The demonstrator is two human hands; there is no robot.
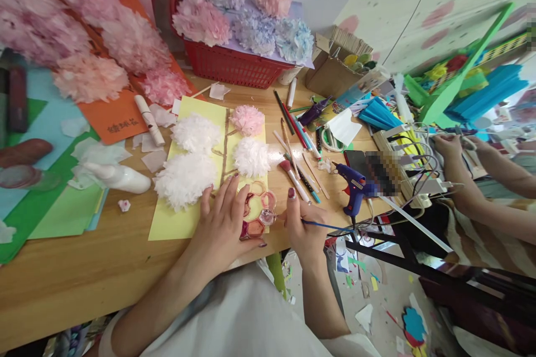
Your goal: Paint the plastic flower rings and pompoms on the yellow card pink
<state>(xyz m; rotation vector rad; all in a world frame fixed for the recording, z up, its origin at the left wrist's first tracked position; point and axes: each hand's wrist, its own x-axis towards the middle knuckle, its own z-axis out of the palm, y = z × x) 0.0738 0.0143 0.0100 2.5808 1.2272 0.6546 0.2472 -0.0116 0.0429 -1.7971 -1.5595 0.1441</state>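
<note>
My right hand (305, 224) pinches a thin paintbrush (320, 225) with a blue handle. Its tip end reaches into a well of a clear, flower-shaped paint palette (254, 227) holding pink, purple and peach colours. My left hand (226, 213) steadies the palette, fingers along its left side and thumb at its near edge. Beneath lies a yellow sheet of paper (167, 227) with a brown drawn branch. White tissue-paper flowers (186, 178) and one pink tissue-paper flower (247, 120) sit on the sheet, just beyond my hands.
Brushes and pens (298, 170) lie right of the sheet, near a blue glue gun (352, 184). A white bottle (119, 177) lies at left. Behind stands a red basket (238, 64) topped with paper flowers. Another person's hands (454, 150) work at far right beside a power strip (397, 162).
</note>
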